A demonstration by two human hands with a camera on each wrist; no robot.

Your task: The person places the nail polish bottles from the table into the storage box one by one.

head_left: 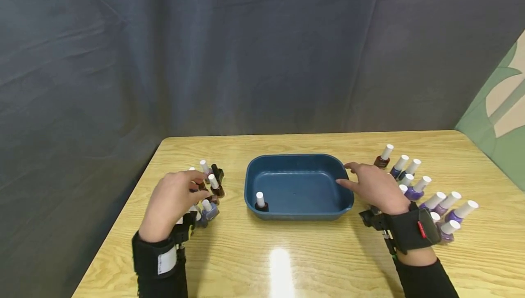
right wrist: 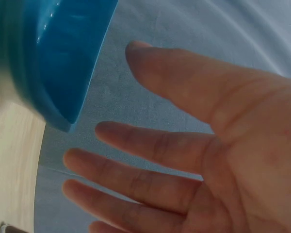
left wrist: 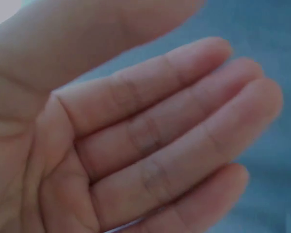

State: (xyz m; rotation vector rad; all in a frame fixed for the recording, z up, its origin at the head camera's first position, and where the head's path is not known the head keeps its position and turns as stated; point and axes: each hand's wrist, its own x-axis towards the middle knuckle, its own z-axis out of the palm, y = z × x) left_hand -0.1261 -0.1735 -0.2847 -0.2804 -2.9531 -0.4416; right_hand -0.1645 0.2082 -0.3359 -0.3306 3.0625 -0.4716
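Observation:
My left hand hovers over a cluster of nail polish bottles at the left, hiding some of them. Its fingers are extended and relaxed in the left wrist view, and the palm holds nothing. Nearest its fingertips is a dark bottle with a white cap. At the right end of a blue plastic tray is my right hand, thumb and index finger spread near the rim. Nothing is in that palm, and its fingers are straight in the right wrist view. One dark nail polish bottle stands in the tray's front left corner.
Beyond my right hand stand several nail polish bottles with white caps, among them a dark red one and a purple one. A black-capped bottle is in the left cluster. A dark cloth hangs behind the wooden table.

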